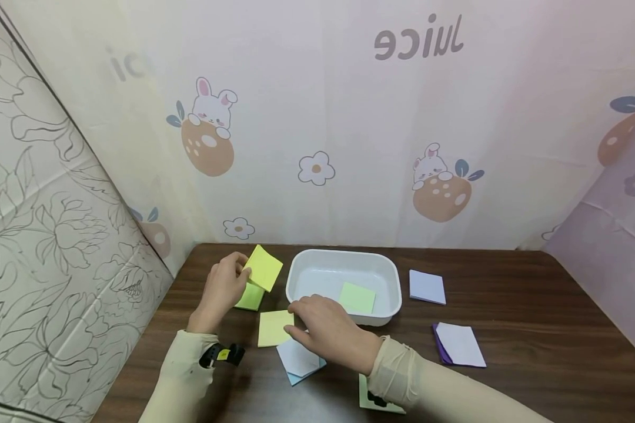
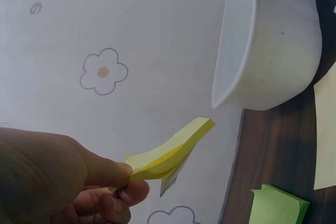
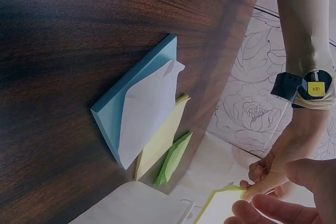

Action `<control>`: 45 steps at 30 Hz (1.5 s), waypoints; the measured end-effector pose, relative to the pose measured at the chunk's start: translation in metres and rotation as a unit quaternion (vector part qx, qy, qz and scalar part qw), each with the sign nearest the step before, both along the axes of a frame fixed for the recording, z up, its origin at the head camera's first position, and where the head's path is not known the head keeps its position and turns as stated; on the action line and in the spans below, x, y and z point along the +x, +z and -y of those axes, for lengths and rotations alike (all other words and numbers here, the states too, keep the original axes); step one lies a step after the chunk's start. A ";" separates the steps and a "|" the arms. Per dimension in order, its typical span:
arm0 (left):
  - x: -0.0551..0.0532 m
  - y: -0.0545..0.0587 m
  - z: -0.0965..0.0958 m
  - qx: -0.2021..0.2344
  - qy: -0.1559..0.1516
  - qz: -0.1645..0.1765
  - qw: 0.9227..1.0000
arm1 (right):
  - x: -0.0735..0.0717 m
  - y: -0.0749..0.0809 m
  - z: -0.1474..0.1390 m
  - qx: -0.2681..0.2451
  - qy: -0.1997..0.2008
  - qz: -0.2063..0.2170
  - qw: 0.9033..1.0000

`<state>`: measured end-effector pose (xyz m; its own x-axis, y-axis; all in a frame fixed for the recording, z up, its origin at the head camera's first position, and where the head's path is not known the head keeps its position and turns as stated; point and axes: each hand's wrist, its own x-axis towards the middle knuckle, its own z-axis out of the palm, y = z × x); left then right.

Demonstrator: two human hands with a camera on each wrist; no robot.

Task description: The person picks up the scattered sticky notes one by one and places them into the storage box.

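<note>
One bright yellow sticky-note pad is left of centre in the head view, its edge pinched in the grip of the left hand. The grip of the right hand is loosely spread, at lower centre. Six other pads lie about: one green pad, one pale yellow pad, one blue pad and one purple pad, each under a white sheet, one pale green pad, one lavender pad. One white tub, mid-frame, holds one light green note. The worktop is dark wood-grained; a rabbit-print curtain hangs behind.
</note>
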<state>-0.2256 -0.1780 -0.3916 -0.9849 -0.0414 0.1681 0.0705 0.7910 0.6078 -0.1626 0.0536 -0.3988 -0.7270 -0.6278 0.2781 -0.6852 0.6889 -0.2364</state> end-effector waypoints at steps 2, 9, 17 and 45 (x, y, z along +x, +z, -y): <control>0.001 0.001 0.000 0.002 0.002 -0.002 1.000 | 0.000 0.000 0.000 0.000 -0.002 -0.002 1.000; 0.007 0.008 -0.001 0.013 0.000 -0.011 1.000 | 0.001 0.001 -0.002 -0.002 -0.007 0.000 1.000; 0.011 0.014 -0.006 0.021 -0.014 -0.019 1.000 | 0.000 0.001 -0.005 -0.009 -0.007 0.005 1.000; 0.009 0.019 -0.041 0.048 -0.038 -0.024 0.998 | -0.001 -0.003 -0.013 0.001 -0.017 0.004 1.000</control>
<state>-0.2167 -0.1366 -0.3729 -0.9768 0.0143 0.2136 0.1582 0.7204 0.6753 -0.1637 0.0668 -0.4019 -0.7496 -0.6042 0.2705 -0.6602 0.7118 -0.2397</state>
